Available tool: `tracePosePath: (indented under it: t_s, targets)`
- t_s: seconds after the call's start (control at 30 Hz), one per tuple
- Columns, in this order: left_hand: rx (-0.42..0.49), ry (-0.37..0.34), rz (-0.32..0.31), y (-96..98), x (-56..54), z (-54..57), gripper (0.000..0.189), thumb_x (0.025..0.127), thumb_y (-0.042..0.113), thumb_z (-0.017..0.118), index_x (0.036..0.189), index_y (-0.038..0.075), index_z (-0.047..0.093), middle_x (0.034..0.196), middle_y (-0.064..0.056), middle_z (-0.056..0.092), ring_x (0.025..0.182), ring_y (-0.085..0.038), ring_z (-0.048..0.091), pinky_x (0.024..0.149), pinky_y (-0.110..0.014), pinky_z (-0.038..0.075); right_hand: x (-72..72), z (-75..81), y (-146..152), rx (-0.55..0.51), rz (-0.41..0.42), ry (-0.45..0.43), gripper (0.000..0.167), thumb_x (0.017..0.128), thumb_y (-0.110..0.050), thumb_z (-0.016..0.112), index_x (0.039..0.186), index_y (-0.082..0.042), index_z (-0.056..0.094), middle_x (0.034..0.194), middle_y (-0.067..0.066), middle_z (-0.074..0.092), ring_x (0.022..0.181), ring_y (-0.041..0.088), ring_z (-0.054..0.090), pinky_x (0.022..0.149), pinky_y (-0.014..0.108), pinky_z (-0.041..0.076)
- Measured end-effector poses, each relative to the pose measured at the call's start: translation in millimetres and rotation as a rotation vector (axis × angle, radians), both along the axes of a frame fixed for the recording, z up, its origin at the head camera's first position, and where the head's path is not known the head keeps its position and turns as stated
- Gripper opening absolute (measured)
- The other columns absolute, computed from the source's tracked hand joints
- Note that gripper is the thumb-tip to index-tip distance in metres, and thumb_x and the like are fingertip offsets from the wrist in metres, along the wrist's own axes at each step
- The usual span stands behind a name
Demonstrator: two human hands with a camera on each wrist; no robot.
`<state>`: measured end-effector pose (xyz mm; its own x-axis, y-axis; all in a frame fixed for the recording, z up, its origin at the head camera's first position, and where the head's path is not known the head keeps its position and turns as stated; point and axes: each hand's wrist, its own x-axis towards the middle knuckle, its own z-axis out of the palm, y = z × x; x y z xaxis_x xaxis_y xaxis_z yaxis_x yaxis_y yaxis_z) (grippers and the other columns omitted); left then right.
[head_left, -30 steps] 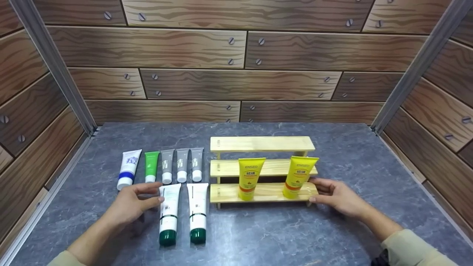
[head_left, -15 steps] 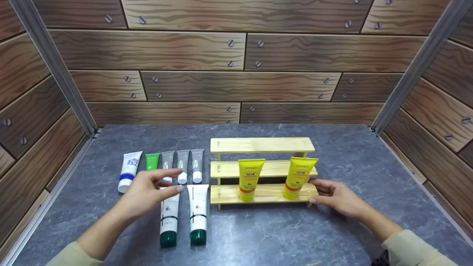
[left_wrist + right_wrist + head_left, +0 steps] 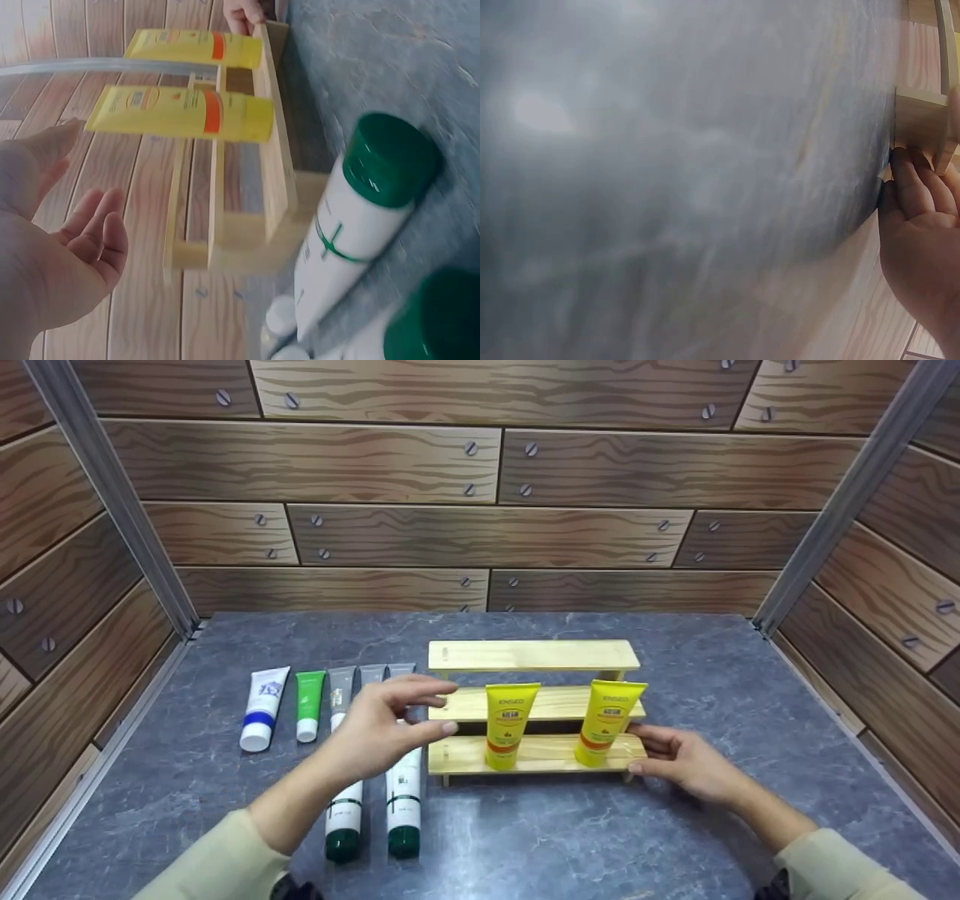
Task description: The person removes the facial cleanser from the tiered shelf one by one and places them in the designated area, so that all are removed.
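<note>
A three-step wooden rack (image 3: 534, 655) stands on the table, with two yellow tubes (image 3: 510, 727) upright on its lowest step. At the rack's right end, my right hand (image 3: 694, 766) grips the lowest step, thumb in front and fingers behind. My left hand (image 3: 382, 727) hovers just left of the rack, fingers and thumb parted and nothing between them; the left wrist view shows it apart from the nearer yellow tube (image 3: 184, 112). Beneath it lie two white tubes with green caps (image 3: 404, 810), their upper parts partly covered by the hand.
Left of the rack, a white tube with a blue band (image 3: 262, 709), a green tube (image 3: 309, 705) and several grey tubes (image 3: 342, 686) lie in a row, the grey ones partly hidden. Wood-patterned walls (image 3: 390, 461) enclose the table (image 3: 540, 840).
My left hand has moved right, from beside the left green-capped tube, over the tubes to the rack's left end. The right hand keeps its grip on the rack.
</note>
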<state>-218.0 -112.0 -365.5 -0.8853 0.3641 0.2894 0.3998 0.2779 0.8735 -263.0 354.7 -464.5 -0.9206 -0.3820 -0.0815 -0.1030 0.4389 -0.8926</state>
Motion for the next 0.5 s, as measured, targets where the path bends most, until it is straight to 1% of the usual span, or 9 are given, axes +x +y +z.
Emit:
tracePosePath:
  t_s: [0.13, 0.2, 0.33, 0.5]
  targets:
    - [0.008, 0.023, -0.028, 14.7, -4.3, 1.0, 0.042, 0.091, 0.02, 0.086, 0.132, 0.013, 0.076, 0.137, -0.007, 0.068, 0.122, -0.029, 0.066, 0.089, -0.038, 0.056, 0.7, -0.4, 0, -0.001, -0.003, 0.003, 0.08, 0.095, -0.019, 0.081, 0.152, 0.018, 0.039, 0.154, 0.035, 0.045, 0.141, 0.047, 0.049, 0.106, 0.026, 0.049]
    - [0.014, 0.032, -0.043, 21.2, -6.2, 1.3, 0.043, 0.091, 0.02, 0.086, 0.132, 0.013, 0.076, 0.139, -0.007, 0.067, 0.123, -0.026, 0.064, 0.092, -0.043, 0.055, 1.0, -0.4, 0, -0.001, -0.003, 0.003, 0.08, 0.095, -0.019, 0.081, 0.152, 0.018, 0.039, 0.154, 0.035, 0.045, 0.141, 0.047, 0.049, 0.106, 0.026, 0.048]
    - [0.024, 0.033, -0.067, 32.2, -8.9, 0.0, 0.043, 0.091, 0.018, 0.086, 0.133, 0.013, 0.076, 0.142, -0.007, 0.065, 0.127, -0.025, 0.059, 0.096, -0.051, 0.054, 1.5, 0.1, -1, 0.002, -0.011, 0.008, 0.079, 0.095, -0.019, 0.081, 0.152, 0.018, 0.039, 0.154, 0.034, 0.046, 0.14, 0.046, 0.051, 0.105, 0.025, 0.049]
    - [0.019, 0.021, -0.086, 43.0, -11.4, -3.8, 0.042, 0.093, 0.02, 0.085, 0.134, 0.016, 0.076, 0.144, -0.003, 0.064, 0.13, -0.024, 0.056, 0.098, -0.051, 0.053, 1.9, -0.8, -2, -0.036, 0.007, 0.003, 0.077, 0.096, -0.014, 0.08, 0.152, 0.019, 0.038, 0.154, 0.036, 0.045, 0.14, 0.045, 0.051, 0.104, 0.025, 0.05]
